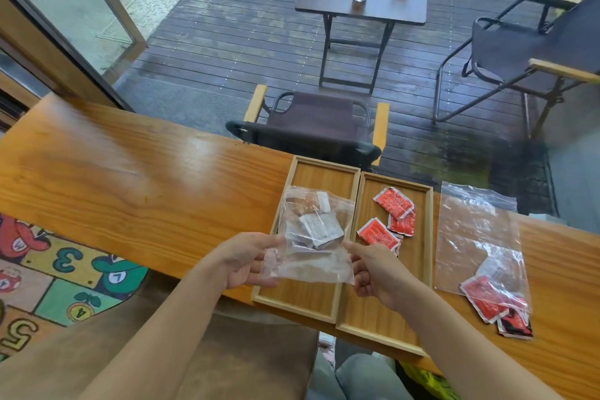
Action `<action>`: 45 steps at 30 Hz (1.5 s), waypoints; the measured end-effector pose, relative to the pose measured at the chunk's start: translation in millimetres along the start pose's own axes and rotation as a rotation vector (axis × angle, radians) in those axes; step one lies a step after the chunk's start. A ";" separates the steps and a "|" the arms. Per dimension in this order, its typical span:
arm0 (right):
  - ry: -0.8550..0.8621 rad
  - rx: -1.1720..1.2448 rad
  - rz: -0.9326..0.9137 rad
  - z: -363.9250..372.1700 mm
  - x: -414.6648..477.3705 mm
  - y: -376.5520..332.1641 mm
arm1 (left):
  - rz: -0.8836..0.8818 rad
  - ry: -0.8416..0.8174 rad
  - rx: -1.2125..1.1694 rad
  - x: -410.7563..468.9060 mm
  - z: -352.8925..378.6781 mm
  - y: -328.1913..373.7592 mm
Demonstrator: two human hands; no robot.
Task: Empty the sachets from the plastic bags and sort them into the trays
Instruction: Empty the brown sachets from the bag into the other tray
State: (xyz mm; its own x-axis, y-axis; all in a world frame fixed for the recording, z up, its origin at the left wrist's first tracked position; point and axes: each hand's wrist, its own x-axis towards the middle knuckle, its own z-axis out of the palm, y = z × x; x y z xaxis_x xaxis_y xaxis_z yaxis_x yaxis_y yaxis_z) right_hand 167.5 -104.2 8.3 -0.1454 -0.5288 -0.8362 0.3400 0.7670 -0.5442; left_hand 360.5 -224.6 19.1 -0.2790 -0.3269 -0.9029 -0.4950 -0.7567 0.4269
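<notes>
A clear plastic bag (311, 237) holding several white and brown sachets (319, 227) hangs over the left wooden tray (321, 172). My left hand (246, 261) pinches the bag's near left edge. At the near right edge, my right hand (373, 273) grips the same bag. The right wooden tray (418, 269) holds three red sachets (394, 203). A second clear bag (477, 230) lies flat on the table to the right, with several red sachets (487, 300) at its near end, some sticking out.
The trays sit side by side on a long wooden table (130, 185), near its front edge. Behind a glass pane stand a folding chair (311, 127), a small dark table (383, 6) with three glasses, and another chair. A colourful number mat (58, 273) covers the floor at left.
</notes>
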 end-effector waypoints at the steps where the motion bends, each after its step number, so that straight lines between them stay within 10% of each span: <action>1: 0.000 0.009 0.001 2.0 1.5 0.6 | -0.007 0.021 0.015 2.0 0.5 -1.3; 35: -0.227 -0.092 -0.242 -40.4 -58.2 -29.0 | 0.325 0.065 0.120 -72.3 30.5 35.2; 45: 0.161 -0.051 -0.422 -99.1 -62.9 6.6 | 0.709 0.097 0.270 -83.0 94.2 42.3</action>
State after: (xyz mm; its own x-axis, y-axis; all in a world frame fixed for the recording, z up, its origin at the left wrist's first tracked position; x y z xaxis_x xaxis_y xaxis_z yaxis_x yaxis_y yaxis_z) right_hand 86.8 -29.9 50.6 -0.4057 -0.7385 -0.5385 0.1743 0.5158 -0.8388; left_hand 285.3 -176.1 116.7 -0.5375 -0.7404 -0.4037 -0.4120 -0.1871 0.8918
